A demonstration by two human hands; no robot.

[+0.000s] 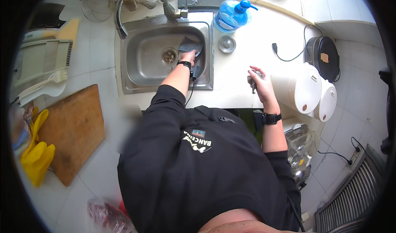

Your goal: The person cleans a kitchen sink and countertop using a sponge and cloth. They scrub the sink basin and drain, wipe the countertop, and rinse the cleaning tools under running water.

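My left hand (188, 57) reaches down into the stainless steel sink (145, 41). It grips a dark grey woven cloth (187, 44) against the basin's right side. Just left of that hand lies the drain strainer (169, 56), with some food scraps in it. Over the worktop to the right, my right hand (261, 83) is curled around a small crumpled grey thing (252, 81), perhaps a rag or scouring pad; the fingers hide part of it. A small round glass dish (227, 44) stands between the sink and that hand.
A blue pump bottle (232, 16) stands behind the dish. White lidded canisters (297, 87) and a black round appliance (323, 60) with a loose cord sit at right. The faucet (170, 10) rises behind the sink. A wooden cutting board (74, 134) and yellow rubber gloves (37, 158) hang left.
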